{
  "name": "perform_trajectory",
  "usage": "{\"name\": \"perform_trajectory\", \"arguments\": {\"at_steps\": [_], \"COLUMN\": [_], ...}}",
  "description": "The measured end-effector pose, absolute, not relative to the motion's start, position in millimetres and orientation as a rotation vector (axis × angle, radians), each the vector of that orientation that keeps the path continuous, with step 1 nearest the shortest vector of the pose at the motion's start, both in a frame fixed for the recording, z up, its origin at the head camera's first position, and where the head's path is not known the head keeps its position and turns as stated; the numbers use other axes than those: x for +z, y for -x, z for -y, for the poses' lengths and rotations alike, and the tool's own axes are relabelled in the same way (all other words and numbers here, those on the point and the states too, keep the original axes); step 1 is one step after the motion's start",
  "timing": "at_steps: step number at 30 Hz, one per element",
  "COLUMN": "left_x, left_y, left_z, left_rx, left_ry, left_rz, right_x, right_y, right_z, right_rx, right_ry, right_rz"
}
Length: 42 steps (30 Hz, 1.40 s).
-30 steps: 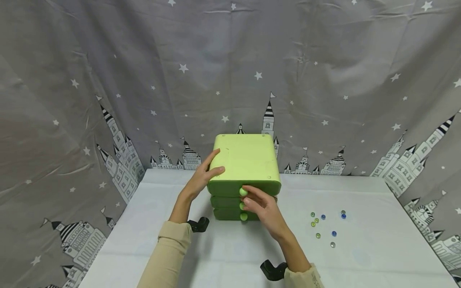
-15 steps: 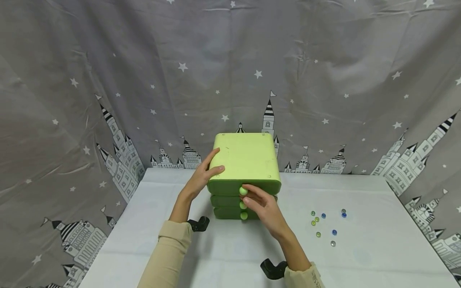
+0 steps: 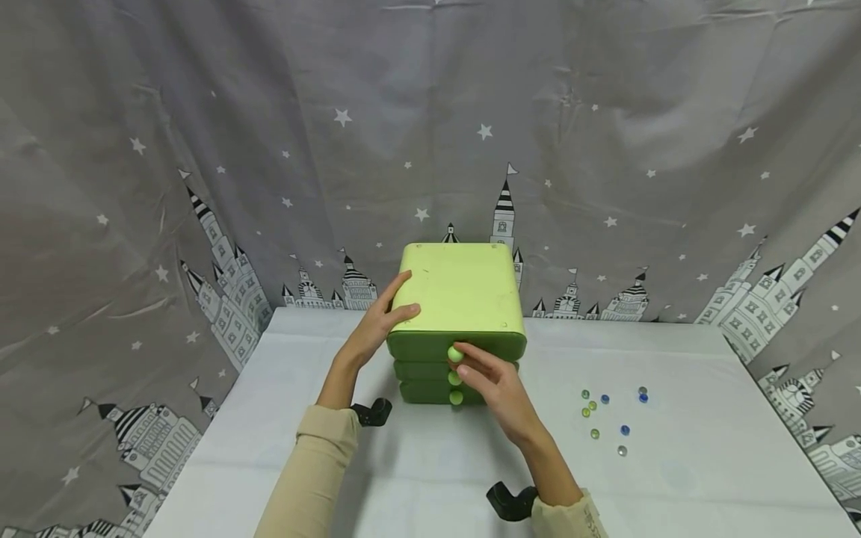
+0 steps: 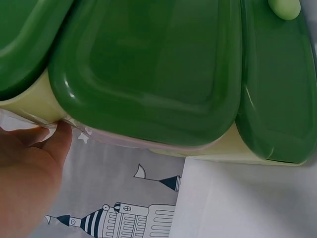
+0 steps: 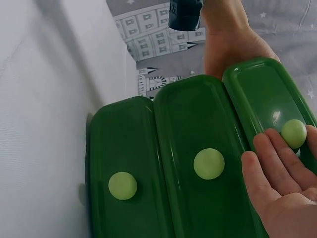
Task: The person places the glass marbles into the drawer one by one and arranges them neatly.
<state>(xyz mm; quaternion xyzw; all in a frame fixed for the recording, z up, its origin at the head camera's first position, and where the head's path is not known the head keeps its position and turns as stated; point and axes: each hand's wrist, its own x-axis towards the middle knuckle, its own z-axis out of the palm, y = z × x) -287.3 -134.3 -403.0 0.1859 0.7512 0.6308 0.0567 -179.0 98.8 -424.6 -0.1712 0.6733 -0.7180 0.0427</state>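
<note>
A small cabinet with a yellow-green top [image 3: 460, 288] and three stacked dark green drawers stands on the table. My left hand [image 3: 370, 329] rests against its upper left edge, with thumb and index finger extended onto the top. In the left wrist view, some fingers [image 4: 57, 141] touch the cabinet's side. My right hand [image 3: 501, 388] is at the front, thumb and fingers about the round light green knob [image 3: 455, 353] of the top drawer. In the right wrist view, this knob [image 5: 293, 134] sits between fingertips. All drawers look closed.
Several small glass beads, including a blue one [image 3: 625, 430], a green one [image 3: 595, 433] and a clear one [image 3: 622, 450], lie to the right on the white tablecloth [image 3: 706, 418]. Behind the table hangs a grey curtain [image 3: 430, 112] with castles and stars.
The head view has shifted slightly, so the cabinet and hands appear a little higher. Both hands keep their places on the cabinet, and the drawers look the same.
</note>
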Motion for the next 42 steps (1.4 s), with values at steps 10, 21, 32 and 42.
{"name": "perform_trajectory", "arguments": {"at_steps": [10,21,32,42], "left_x": [-403.6,-403.8,-405.7,-407.0], "left_y": [288.5,288.3,289.9,288.3], "left_z": [135.7,134.8,134.3,135.7], "left_rx": [1.914,1.923,1.940,1.943], "left_ry": [-0.555,-0.571,-0.606,-0.589], "left_rz": [-2.258,-2.243,-2.233,-2.239], "right_x": [-427.2,-421.5,-421.9,-424.9], "right_y": [172.4,155.2,140.3,136.3], "right_z": [-104.3,-113.2,-122.1,-123.0], "right_rx": [-2.145,-2.028,-1.921,-1.909], "right_ry": [0.601,0.704,0.801,0.826], "right_rz": [-2.025,-2.019,-2.020,-1.998]}}
